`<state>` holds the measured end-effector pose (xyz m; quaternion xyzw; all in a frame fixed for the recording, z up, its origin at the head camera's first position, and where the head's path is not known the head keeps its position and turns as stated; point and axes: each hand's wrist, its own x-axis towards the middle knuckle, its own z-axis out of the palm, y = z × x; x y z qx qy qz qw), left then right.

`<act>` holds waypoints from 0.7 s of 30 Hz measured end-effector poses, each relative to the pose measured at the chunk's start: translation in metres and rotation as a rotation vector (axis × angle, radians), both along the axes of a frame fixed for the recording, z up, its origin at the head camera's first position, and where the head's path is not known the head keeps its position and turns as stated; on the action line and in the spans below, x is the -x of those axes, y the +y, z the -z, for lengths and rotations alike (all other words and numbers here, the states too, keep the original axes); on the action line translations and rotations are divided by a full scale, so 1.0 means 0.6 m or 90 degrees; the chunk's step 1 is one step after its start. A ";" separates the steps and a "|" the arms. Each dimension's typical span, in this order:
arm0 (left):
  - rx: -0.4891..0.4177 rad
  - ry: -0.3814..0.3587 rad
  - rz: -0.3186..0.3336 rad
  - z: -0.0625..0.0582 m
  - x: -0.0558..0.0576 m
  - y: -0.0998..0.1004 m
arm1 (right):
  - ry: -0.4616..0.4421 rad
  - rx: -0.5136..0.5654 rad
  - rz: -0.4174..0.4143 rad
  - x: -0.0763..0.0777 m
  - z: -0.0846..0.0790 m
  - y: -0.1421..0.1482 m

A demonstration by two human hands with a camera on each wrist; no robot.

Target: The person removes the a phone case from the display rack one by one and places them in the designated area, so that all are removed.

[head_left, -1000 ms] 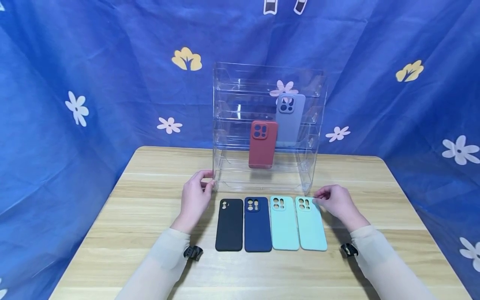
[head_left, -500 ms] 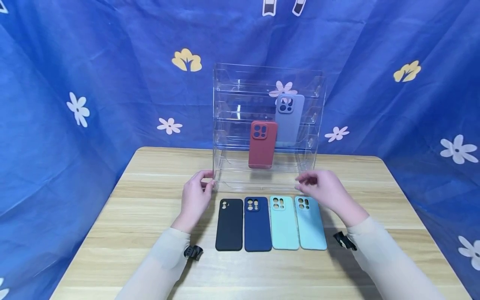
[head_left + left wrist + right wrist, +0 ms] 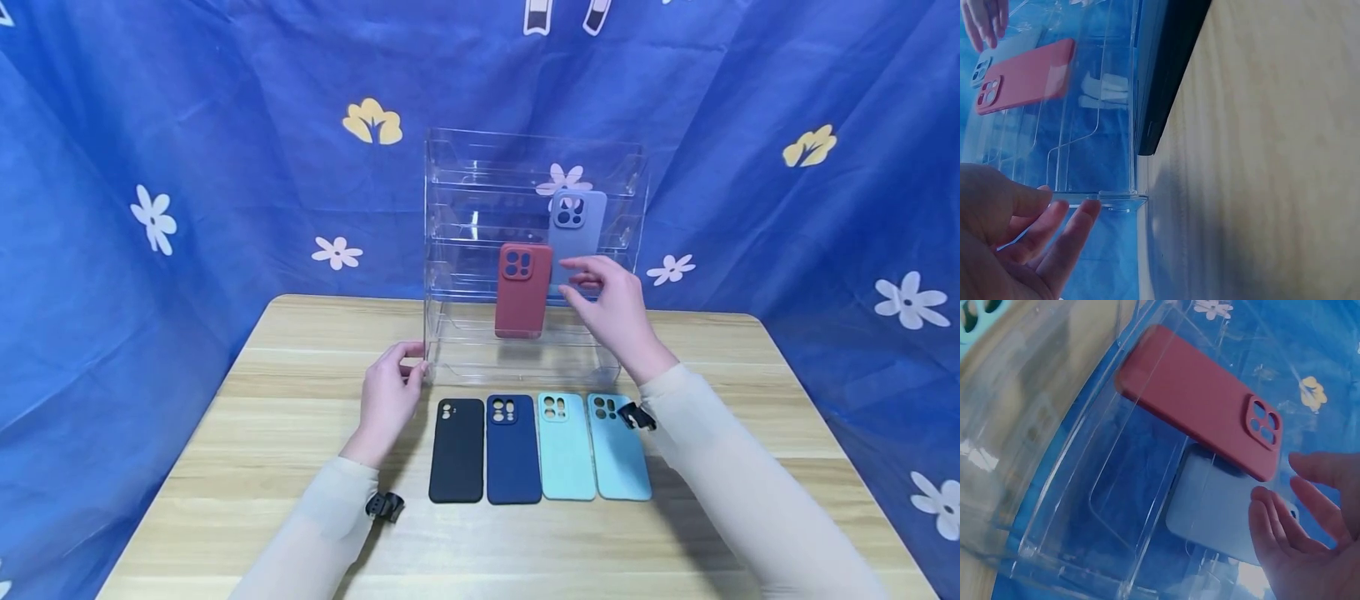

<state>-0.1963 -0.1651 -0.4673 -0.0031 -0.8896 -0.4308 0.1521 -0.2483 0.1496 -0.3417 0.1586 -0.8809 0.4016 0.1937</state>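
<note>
A clear tiered display rack [image 3: 427, 250] stands at the back of the table. A red phone case [image 3: 521, 308] leans in a lower tier, and a pale blue phone case [image 3: 579, 235] leans higher and behind it to the right. My left hand [image 3: 387, 398] grips the rack's lower left side edge between thumb and fingers, as the left wrist view shows. My right hand [image 3: 613, 304] is in front of the rack, overlapping the pale blue case. Its thumb and fingers are spread apart by the red case's right edge, with nothing between them.
A row of phone cases lies flat before the rack: black [image 3: 457, 454], navy [image 3: 513, 457], mint [image 3: 567, 457] and light turquoise [image 3: 621, 467]. My right forearm passes just right of the row. A blue flowered curtain [image 3: 255, 167] hangs behind the wooden table [image 3: 300, 333].
My right hand has moved from the top of the rightmost flat case up and leftward to the rack beside the red case. The left hand has stayed on the rack's side.
</note>
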 end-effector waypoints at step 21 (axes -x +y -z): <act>-0.004 -0.002 0.001 -0.002 -0.001 0.001 | 0.040 0.097 0.015 0.065 0.015 -0.036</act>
